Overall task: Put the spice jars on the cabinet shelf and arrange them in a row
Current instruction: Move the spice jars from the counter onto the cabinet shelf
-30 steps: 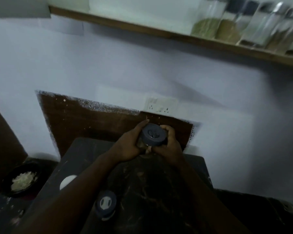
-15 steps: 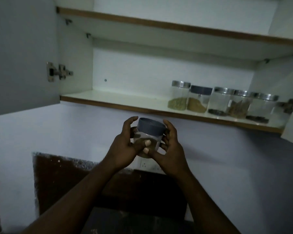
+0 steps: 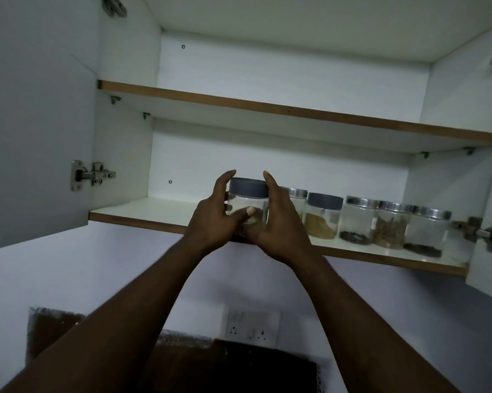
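Since half a second ago, the grey-lidded jar [image 3: 248, 202] has been raised from below the shelf edge to the level of the lower cabinet shelf [image 3: 143, 212], and the view has been tilted upward so that the upper shelf [image 3: 296, 111] is now seen. The jar is held upright between both hands at the front edge of the lower shelf; whether its base touches the shelf cannot be told, as it is hidden by the hands. The left hand [image 3: 212, 219] is clamped on the jar's left side, thumb laid across the clear glass front. The right hand [image 3: 280, 222] is clamped on the right side, fingers extended up past the lid. A row of jars is seen on the shelf to the right: a steel-lidded jar [image 3: 298, 201] partly hidden behind the right hand, a grey-lidded jar of ochre powder [image 3: 322, 215], then three steel-lidded jars [image 3: 392, 224] with dark contents. The held jar is positioned at the left end of this row. Both cabinet doors are open; a hinge [image 3: 93, 175] is noted on the left door. A wall socket [image 3: 252, 326] is seen below.
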Demonstrator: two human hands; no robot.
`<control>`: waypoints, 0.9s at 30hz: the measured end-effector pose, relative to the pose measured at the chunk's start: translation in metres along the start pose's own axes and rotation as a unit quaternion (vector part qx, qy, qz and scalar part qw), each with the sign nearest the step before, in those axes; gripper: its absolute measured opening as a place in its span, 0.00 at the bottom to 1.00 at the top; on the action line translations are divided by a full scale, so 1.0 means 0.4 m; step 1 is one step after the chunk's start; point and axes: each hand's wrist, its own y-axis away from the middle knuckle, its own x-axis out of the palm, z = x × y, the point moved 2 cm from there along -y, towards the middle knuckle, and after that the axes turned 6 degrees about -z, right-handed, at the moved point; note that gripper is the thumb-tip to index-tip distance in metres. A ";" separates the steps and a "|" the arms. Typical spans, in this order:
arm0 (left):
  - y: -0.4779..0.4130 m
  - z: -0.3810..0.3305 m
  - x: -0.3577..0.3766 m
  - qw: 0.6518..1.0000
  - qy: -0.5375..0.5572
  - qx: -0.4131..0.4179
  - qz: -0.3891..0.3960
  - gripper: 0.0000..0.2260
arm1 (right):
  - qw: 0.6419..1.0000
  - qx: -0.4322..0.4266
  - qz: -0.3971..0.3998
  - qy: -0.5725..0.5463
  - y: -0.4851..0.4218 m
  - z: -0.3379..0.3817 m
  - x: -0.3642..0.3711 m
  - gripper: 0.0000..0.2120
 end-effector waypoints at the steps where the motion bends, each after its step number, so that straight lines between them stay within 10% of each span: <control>1: -0.011 0.004 0.006 1.000 -0.010 0.007 0.003 0.36 | 1.000 0.004 0.002 0.007 -0.010 -0.012 0.004 0.55; 27: -0.099 0.126 0.169 0.945 -0.299 -0.112 0.071 0.37 | 0.982 0.068 -0.117 0.130 -0.034 -0.163 0.125 0.31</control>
